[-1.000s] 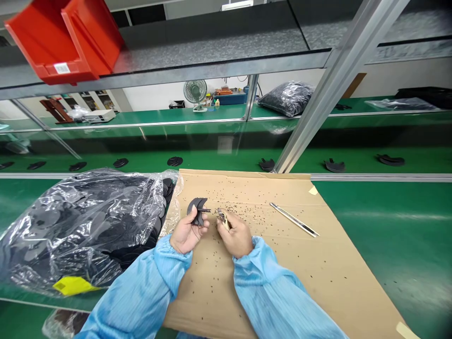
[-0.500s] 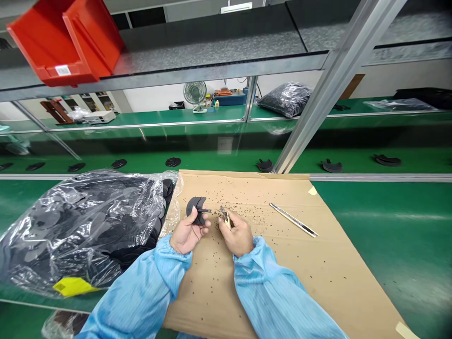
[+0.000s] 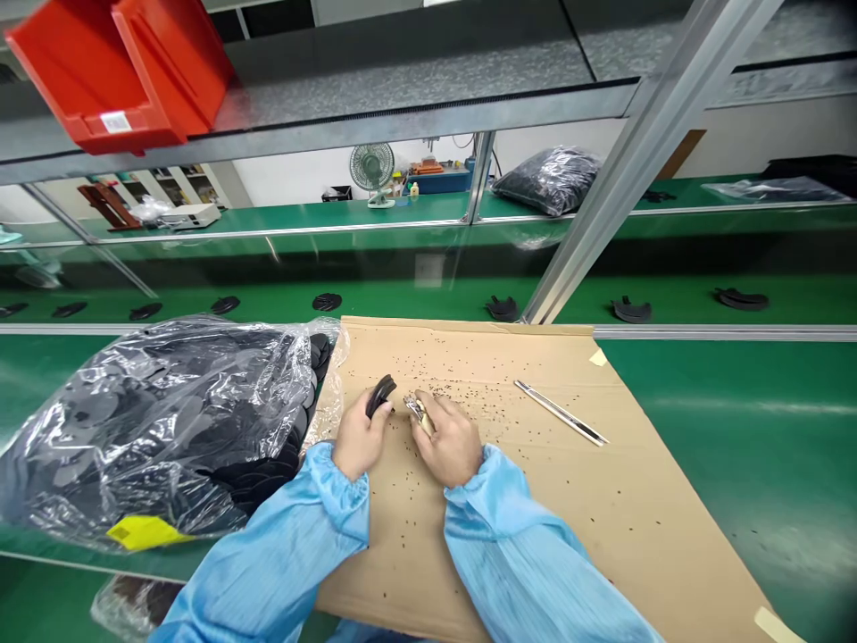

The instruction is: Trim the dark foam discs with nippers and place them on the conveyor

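Note:
My left hand [image 3: 360, 436] is closed on a curved black plastic part [image 3: 381, 396], now seen nearly edge-on. Close to its right, my right hand [image 3: 450, 438] grips a small pair of nippers [image 3: 418, 410] with pale yellow handles. Their metal jaws point toward the black part, and a small gap shows between the two. Both hands are above a brown cardboard sheet [image 3: 536, 500] strewn with tiny black scraps. A slim white utility knife [image 3: 561, 413] lies on the cardboard, right of my right hand.
A large clear plastic bag [image 3: 167, 411] full of flat black parts lies at left, with a yellow tag [image 3: 144, 532]. Small black parts [image 3: 328, 302] sit along the green strip behind. A metal post [image 3: 603, 192] rises at right; a red bin [image 3: 124, 76] stands on the shelf above.
My left hand has turned the black part from its broad face to nearly edge-on. The nippers have shifted slightly left, and the camera view has moved a little.

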Tool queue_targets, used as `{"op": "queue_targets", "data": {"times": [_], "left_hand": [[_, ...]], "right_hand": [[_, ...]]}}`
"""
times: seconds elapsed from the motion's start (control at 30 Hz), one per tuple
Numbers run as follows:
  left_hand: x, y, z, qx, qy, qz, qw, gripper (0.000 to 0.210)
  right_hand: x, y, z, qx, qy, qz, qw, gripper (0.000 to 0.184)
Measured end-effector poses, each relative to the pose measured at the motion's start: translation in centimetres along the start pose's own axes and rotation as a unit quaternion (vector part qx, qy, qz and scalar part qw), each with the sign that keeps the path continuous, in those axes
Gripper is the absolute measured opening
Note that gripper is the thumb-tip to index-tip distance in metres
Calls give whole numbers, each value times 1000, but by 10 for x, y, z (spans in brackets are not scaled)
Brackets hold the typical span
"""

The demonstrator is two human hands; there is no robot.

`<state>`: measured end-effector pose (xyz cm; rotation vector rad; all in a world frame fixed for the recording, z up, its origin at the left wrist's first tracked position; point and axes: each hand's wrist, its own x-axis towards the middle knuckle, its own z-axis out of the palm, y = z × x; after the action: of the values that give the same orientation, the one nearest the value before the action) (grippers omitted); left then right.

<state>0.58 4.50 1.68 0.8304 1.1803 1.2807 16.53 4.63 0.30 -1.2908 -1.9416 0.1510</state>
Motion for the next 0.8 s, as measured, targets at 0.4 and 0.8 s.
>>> {"op": "queue_targets", "data": {"times": [0.4, 0.8], "left_hand": [[1, -6, -3, 249, 4, 169, 954, 28], [4, -19, -8, 568, -8, 287, 772, 33]], "right_hand": [[2, -7, -3, -136, -156, 5, 978, 42], [7, -19, -13, -182, -257, 55, 947, 44]]}}
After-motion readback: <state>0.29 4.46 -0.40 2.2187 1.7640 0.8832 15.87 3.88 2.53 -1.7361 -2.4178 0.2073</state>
